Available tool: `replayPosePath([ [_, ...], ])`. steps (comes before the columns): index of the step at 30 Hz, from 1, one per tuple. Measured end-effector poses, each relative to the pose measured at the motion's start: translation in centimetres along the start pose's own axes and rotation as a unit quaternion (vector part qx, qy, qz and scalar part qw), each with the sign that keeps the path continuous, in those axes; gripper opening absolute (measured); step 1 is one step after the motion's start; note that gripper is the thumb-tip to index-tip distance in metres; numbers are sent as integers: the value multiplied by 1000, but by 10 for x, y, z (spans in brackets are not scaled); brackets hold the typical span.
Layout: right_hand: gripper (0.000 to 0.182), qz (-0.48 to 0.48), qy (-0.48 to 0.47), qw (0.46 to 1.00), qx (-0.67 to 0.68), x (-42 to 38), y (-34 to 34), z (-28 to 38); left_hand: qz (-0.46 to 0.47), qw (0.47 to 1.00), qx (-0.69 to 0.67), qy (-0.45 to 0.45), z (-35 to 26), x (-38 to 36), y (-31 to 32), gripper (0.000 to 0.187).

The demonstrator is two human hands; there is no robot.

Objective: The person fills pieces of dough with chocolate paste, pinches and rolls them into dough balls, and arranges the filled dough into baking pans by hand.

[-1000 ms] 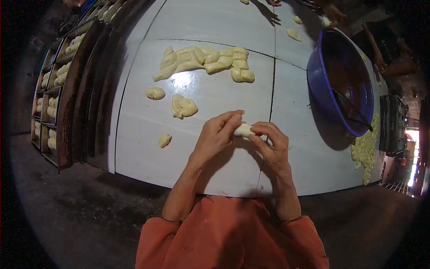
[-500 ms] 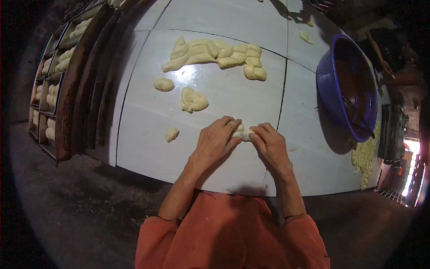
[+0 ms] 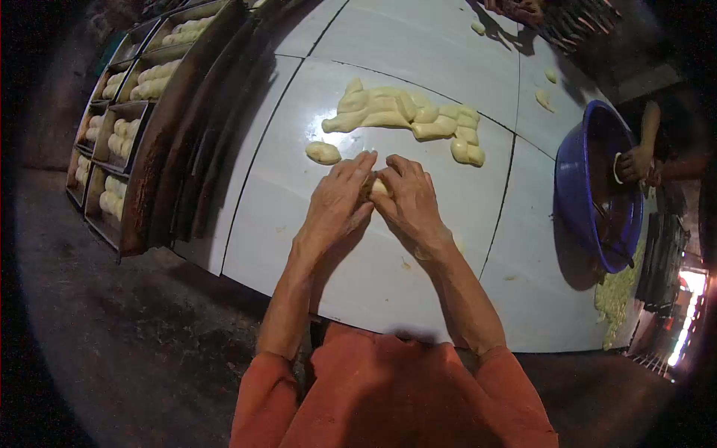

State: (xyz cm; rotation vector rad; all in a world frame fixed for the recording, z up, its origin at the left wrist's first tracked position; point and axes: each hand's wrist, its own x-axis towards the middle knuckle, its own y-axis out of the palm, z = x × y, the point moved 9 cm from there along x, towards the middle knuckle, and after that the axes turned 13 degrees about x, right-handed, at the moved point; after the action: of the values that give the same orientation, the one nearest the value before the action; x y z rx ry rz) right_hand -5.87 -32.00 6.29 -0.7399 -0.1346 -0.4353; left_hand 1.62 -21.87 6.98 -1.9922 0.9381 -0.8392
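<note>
My left hand [image 3: 336, 198] and my right hand [image 3: 409, 198] meet over the white table, fingers curled round a small pale piece of dough [image 3: 379, 187] between them. Much of that piece is hidden by the fingers. Just beyond my left hand lies a single oval dough lump [image 3: 323, 153]. Farther out, a long joined row of dough pieces [image 3: 388, 108] stretches across the table, its right end bending toward me.
Metal trays [image 3: 128, 142] of dough balls stand at the left. On the right is a blue basin [image 3: 571, 187], with a co-worker's hand [image 3: 635, 163] at its rim. Another person's hands [image 3: 523, 11] show at the top. Small dough scraps [image 3: 544, 98] lie at the upper right.
My hands have moved up the table to where the irregular dough lump lay, and that lump is no longer seen loose. The view has shifted. A co-worker's hand has appeared at the basin.
</note>
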Motion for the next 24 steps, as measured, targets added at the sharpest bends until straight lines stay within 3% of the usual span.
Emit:
replayPosePath([
  [1,35,4,-45,999,10,4,5,4,63,997,-36,13,-2,2,9,72],
  [2,26,29,26,994,102,3,6,-12,67,996,-55,-18,1,3,9,60],
  [3,27,46,70,987,139,-1,7,-24,63,996,-55,-22,6,3,9,60],
  [5,30,85,279,907,305,-19,16,-60,69,997,-34,2,10,6,16,44],
  [6,30,85,279,908,301,-20,17,-60,47,997,-55,-27,9,6,11,31],
  [8,34,7,333,818,470,-26,19,-65,44,998,-47,-22,9,6,20,30],
  [13,36,34,271,866,420,-13,9,-42,-15,1000,5,2,7,8,25,23],
  [15,28,83,342,879,323,-19,13,-52,-25,1000,13,-1,4,6,25,21],
  [17,20,54,291,887,355,-15,7,-51,-10,998,58,34,-2,2,33,18],
  [20,11,38,352,801,483,-29,0,-58,-18,997,66,36,-10,0,24,17],
  [24,14,-32,355,743,567,-51,-33,-52,-29,997,70,24,-9,-3,35,21],
])
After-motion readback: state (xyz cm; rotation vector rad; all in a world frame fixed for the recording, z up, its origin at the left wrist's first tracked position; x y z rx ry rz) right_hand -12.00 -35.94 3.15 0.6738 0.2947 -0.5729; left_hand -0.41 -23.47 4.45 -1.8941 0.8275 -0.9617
